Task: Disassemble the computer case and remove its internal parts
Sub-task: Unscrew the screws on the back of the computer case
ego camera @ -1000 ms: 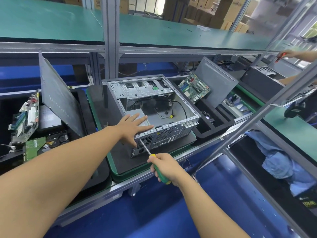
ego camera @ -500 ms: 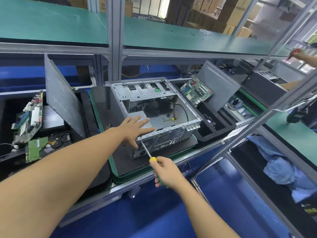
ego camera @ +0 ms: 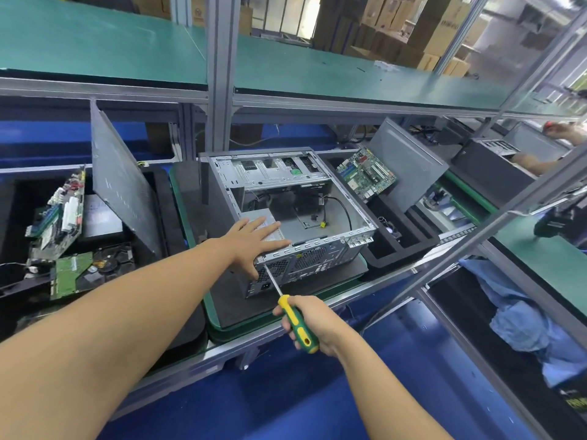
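Backing out a rear-panel screw, by the look of it. Case (ego camera: pixel 317 255) lies on its side, open face up, on a dark mat (ego camera: pixel 241 308) at mid desk (ego camera: pixel 390 277).

- Left grip (ego camera: pixel 254 239): flat, fingers straight, pressing on the PSU (ego camera: pixel 259 289) in the case's 7 o'clock corner.
- Right grip (ego camera: pixel 314 322): wrapped round the screwdriver (ego camera: pixel 290 312). Tip sits at the rear panel's upper left corner; screw head too small to make out.

To do it well: keep the shaft in line with the screw and push in while turning. Hold the PSU down so it cannot shift when the last screw frees. Catch the screw.

Around, clocked from the case:
- Loose cable (ego camera: pixel 344 208) with a yellow plug lies inside the case; may snag when the PSU lifts.
- Side panel (ego camera: pixel 124 185) leans at 9 o'clock, close to the left forearm.
- Boards (ego camera: pixel 60 214) and a drive (ego camera: pixel 104 265) lie at 8 to 9 o'clock.
- Motherboard (ego camera: pixel 365 174) is propped at 2 o'clock.
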The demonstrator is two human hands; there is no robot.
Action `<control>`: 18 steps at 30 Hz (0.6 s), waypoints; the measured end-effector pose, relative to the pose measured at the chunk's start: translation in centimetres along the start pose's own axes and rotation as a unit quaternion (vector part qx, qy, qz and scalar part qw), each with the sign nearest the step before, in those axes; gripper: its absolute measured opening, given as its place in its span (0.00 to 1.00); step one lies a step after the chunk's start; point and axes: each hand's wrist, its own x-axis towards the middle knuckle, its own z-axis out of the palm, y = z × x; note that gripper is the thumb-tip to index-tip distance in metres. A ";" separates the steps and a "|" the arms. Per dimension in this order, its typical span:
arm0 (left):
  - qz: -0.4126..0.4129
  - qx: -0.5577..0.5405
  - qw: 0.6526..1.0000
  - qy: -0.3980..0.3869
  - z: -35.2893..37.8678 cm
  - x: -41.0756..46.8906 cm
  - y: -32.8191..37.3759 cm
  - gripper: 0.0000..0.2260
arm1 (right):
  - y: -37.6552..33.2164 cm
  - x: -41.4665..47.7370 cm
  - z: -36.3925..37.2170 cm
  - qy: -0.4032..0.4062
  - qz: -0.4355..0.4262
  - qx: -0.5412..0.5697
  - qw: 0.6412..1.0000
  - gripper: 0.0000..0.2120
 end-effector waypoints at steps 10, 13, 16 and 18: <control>0.002 -0.001 1.000 -0.002 -0.4 -0.3 0.2 0.48 | 1.2 -0.1 0.5 0.061 -0.106 -0.072 0.990 0.14; 0.002 -0.004 1.000 -0.004 -0.5 -0.4 0.3 0.48 | 1.5 -0.2 0.7 0.130 -0.150 -0.213 0.957 0.14; 0.002 -0.007 1.000 -0.003 -0.6 -0.5 0.3 0.48 | 1.7 -0.2 0.3 0.203 -0.195 -0.342 0.897 0.12; 0.001 -0.008 1.000 -0.002 -0.5 -0.6 0.4 0.48 | 1.7 -0.2 0.1 0.240 -0.201 -0.401 0.861 0.09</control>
